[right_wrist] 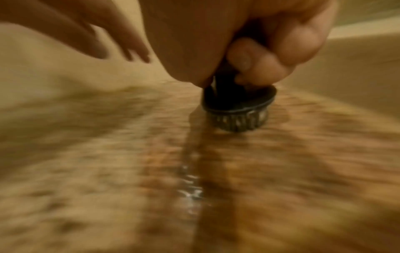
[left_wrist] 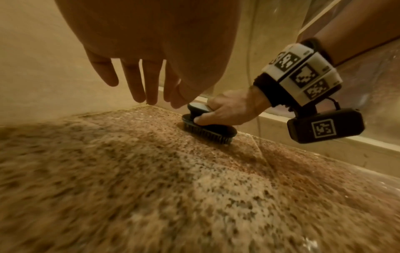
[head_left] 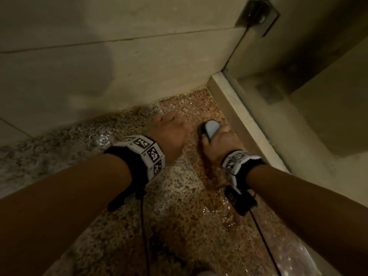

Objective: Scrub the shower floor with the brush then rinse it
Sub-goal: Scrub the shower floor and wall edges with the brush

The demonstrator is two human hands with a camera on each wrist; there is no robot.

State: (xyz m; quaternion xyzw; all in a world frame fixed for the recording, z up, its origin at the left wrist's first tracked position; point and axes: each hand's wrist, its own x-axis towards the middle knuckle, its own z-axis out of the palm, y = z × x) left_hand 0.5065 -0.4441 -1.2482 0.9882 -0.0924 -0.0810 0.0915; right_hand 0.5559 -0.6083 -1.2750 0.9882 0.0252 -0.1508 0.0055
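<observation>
Left wrist view shows my right hand clamped over the pale knob of the brush, bristles down on the wet floor by the curb, my left hand loose-fingered and empty; it looks light, stiff and slippery.

A dark oval scrub brush with a pale grey handle top is standing bristles-down on the wet, speckled granite shower floor, lying close to the curb in the corner.

Right hand gripping brush
</observation>
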